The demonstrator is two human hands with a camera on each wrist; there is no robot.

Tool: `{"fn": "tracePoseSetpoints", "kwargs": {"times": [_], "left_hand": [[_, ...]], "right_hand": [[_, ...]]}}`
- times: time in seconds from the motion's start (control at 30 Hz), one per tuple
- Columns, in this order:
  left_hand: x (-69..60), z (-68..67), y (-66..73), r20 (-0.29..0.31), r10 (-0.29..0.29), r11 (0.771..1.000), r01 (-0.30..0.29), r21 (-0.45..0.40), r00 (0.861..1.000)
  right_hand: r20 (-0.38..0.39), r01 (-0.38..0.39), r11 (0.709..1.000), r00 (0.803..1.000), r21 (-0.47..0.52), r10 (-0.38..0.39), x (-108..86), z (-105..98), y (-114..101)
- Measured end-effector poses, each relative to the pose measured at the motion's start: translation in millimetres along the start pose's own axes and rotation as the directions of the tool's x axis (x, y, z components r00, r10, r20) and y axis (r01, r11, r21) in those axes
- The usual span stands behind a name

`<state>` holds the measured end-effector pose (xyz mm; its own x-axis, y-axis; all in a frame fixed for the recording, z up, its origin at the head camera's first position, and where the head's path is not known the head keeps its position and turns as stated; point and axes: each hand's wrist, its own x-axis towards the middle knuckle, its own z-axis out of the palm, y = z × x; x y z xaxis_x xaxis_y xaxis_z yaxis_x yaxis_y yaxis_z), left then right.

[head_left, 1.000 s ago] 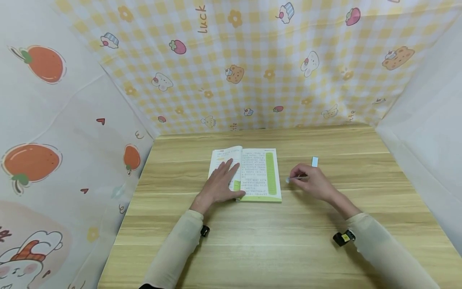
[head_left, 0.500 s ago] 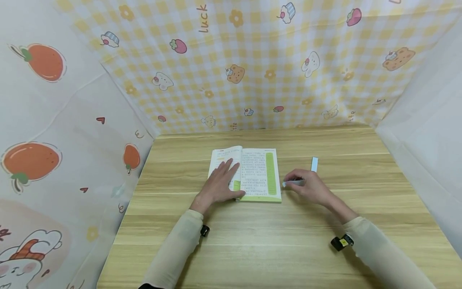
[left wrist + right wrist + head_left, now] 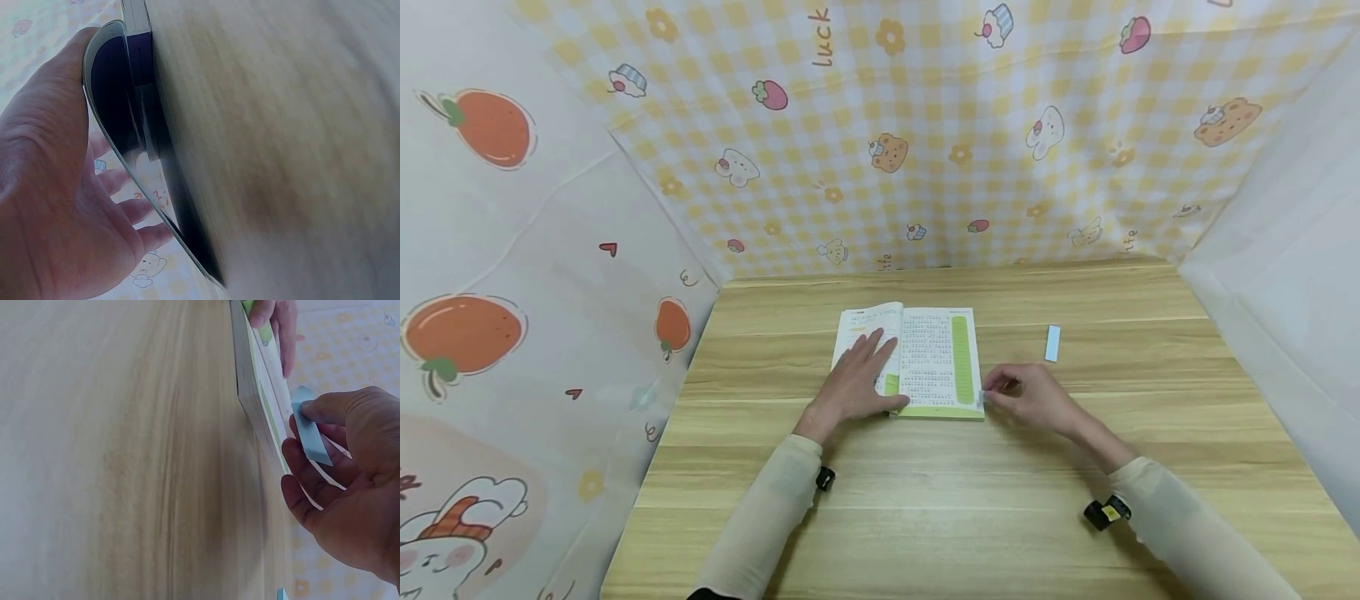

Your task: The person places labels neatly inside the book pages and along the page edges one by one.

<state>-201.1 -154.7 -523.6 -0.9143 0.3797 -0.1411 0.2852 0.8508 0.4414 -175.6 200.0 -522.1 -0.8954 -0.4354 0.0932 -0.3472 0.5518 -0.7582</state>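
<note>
An open book [image 3: 927, 358] with printed pages and a green side band lies on the table. My left hand [image 3: 857, 383] rests on its left page, fingers spread and straight, thumb near the lower spine. In the left wrist view, the raised edge of the book [image 3: 142, 59] curves beside that hand. At the lower right edge of the right page, my right hand [image 3: 1030, 396] pinches a pale blue sticky note strip [image 3: 312, 437] between thumb and fingers. The strip overlaps the page's edge in the head view; whether it touches the paper I cannot tell.
Another pale blue strip, perhaps the sticky note pad [image 3: 1052, 343], lies on the wooden table [image 3: 925, 517] to the right of the book. A yellow checked cloth [image 3: 820, 108] hangs behind the table, with a printed white cloth [image 3: 565, 242] on the left.
My right hand has moved left and toward me, bringing the sticky note strip to the book's right edge. The blue piece on the table is now fully uncovered. My left hand stays still.
</note>
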Motion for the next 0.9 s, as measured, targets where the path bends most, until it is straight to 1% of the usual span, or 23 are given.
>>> {"fn": "tracePoseSetpoints", "kwargs": {"times": [0.13, 0.33, 0.47, 0.77, 0.9], "left_hand": [[-0.2, 0.3, 0.0, 0.002, -0.006, 1.000, 0.005, 0.002, 1.000], [-1.1, 0.2, 0.8, -0.004, 0.002, 1.000, -0.002, -0.009, 1.000], [-1.2, 0.1, 1.0, -0.002, 0.003, 1.000, -0.003, -0.008, 1.000], [1.3, 1.1, -1.0, -0.006, 0.016, 1.000, -0.016, 0.002, 1.000], [1.3, 1.0, -1.4, -0.004, 0.014, 1.000, -0.014, 0.008, 1.000]], "right_hand": [[0.026, -0.028, 1.000, 0.999, -0.014, 0.029, -0.9, 3.7, -2.0], [0.059, -0.068, 0.997, 0.996, -0.021, 0.069, -2.2, 5.5, -5.2], [0.066, -0.071, 0.997, 0.995, -0.028, 0.073, -2.9, 6.0, -6.0], [0.070, -0.073, 0.997, 0.995, -0.005, 0.073, -3.6, 10.8, -6.4], [0.069, -0.071, 0.997, 0.995, -0.019, 0.072, -3.1, 13.1, -7.1]]}}
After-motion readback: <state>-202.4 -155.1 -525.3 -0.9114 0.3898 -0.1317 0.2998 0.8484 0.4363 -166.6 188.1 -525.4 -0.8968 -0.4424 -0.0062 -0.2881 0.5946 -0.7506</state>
